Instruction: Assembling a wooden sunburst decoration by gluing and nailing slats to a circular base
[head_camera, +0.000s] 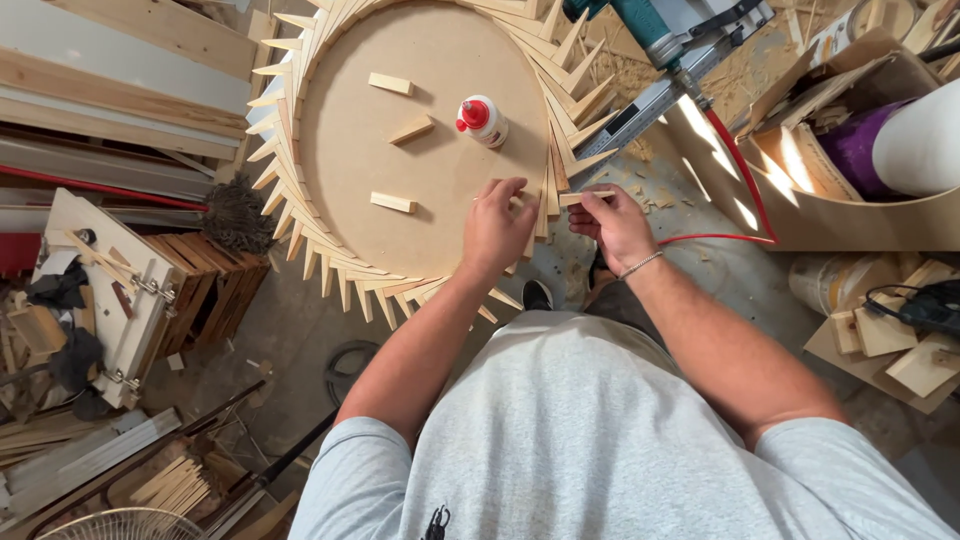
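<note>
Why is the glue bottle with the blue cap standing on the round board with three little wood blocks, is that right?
Nearly right, but the cap is red, not blue. The head view shows the white glue bottle with its red cap on the round board, and three little wood blocks lie around it as you said.

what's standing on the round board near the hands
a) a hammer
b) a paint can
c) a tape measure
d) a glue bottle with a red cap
d: a white glue bottle with a red cap stands on the round board, among a few loose wooden blocks, just above the left hand.
</note>
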